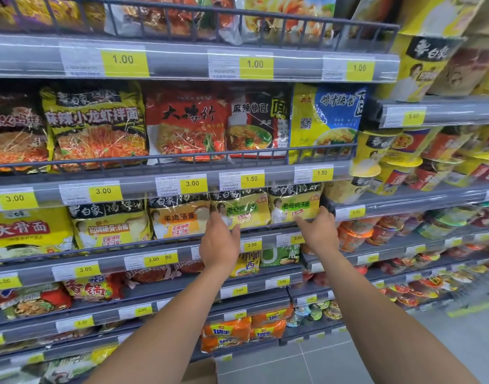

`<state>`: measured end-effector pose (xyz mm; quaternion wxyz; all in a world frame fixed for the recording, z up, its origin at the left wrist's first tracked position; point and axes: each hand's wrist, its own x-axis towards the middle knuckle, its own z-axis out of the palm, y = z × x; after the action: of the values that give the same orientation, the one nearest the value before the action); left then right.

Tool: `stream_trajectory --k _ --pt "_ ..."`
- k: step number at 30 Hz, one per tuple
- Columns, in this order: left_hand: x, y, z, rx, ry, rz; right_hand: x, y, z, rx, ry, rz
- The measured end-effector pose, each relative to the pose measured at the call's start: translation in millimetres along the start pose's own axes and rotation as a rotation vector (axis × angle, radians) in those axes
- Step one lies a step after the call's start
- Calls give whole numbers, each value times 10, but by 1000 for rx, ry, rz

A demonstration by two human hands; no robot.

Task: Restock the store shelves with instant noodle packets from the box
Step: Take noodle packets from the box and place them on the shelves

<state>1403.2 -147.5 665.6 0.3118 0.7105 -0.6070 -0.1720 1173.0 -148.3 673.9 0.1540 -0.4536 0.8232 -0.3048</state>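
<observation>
1. While both forearms reached up from six o'clock, the tall grey metal shelving unit (182,65) filled the view. Each tier was fronted by a dark wire rail (254,230), evidently so that upright stock could not slide forward.
2. Only a corner of the brown cardboard box (201,367) showed, low at six o'clock between the forearms. It was probably kept there so fresh stock stayed within reach.
3. Two yellow plastic noodle packets with black tops and green labels, the left packet (239,209) and the right packet (294,203), stood upright side by side behind the rail, just off centre towards five o'clock. They appeared already shelved.
4. At six o'clock from the left packet, the left hand (219,242) laid straight fingers flat on its front, thumb spread towards three o'clock and gripping nothing. This looked like pushing it back to square the row.
5. The right hand (318,231) rested at the right packet's five o'clock corner, thumb up towards twelve and fingers stretched towards nine along the rail. It seemed to be steadying the packet, not grasping it.
6. Between the hands sat a small yellow paper price label (251,245), marking that slot.
</observation>
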Motion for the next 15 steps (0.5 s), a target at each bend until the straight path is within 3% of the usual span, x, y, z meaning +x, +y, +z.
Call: stream_trajectory --k 15 --pt "269 18 -53 -410 -142 -251 175 -22 15 49 11 70"
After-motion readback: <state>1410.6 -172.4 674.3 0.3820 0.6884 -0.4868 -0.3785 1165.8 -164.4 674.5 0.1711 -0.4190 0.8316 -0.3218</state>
